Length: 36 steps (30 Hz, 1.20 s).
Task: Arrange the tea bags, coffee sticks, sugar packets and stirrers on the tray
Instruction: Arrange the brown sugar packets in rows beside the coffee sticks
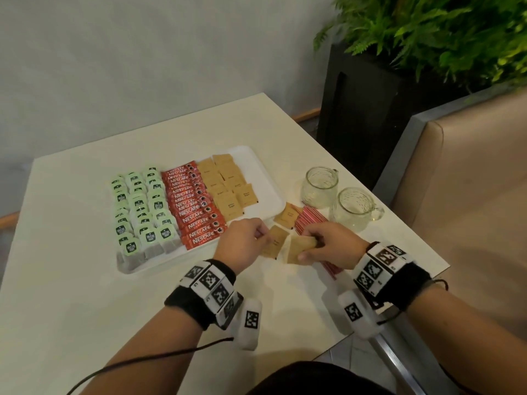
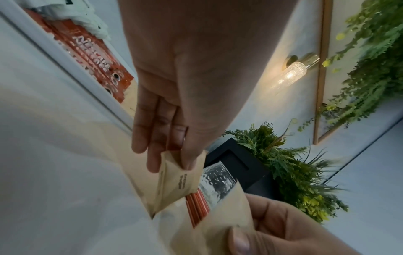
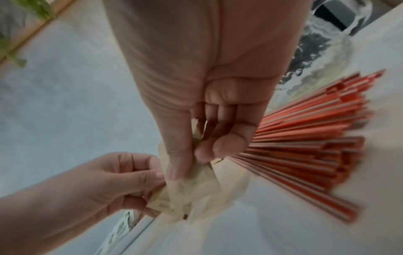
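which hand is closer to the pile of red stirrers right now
Right. The right hand, gripping sugar packets, sits directly over the near part of the stirrers. The left hand, pinching one packet, is off to their left, by the tray.

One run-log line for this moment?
left hand: pinches sugar packet | right hand: holds sugar packets | stirrers: off tray

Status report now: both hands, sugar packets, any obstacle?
Left hand pinches one sugar packet. Right hand grips packet stack. Stirrers off tray. Nothing blocking.
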{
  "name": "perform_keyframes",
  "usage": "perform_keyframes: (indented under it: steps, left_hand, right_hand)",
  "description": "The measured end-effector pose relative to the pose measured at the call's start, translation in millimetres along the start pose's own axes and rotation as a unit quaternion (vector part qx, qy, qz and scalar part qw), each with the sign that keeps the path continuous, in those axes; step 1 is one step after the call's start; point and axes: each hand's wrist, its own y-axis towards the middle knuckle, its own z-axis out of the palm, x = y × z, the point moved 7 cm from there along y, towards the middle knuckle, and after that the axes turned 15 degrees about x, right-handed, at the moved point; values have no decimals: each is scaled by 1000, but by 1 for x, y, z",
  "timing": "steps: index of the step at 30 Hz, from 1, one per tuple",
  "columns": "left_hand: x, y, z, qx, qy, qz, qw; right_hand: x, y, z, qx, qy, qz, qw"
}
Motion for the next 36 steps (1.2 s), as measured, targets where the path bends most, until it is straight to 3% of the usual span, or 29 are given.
perform_keyframes:
  steps: [4,8,12,19,30,36]
  left_hand:
    - [-8,3,17,53,-136,17,989]
    - [-23,8,29,98,-187,48,976]
    - [-40,21,25,50,-11,80,996]
    - [-38,29,40,103,238,59,964]
    - [-51,38,36,116,272,-91,951]
    - [-55,30,39,99,297,-115,943]
  right_hand:
    - [-9,-8,0,-41,170,-27,984]
    - [-16,-14,-1,-68,69,0,995]
    - [-32,-24,-12,-121,31,72,990]
    - [-40,-27,-19,-107,41,92,989]
    - [-32,-20,-21,-47,13,76,996]
    - [-30,-21,-19,-45,10,76,996]
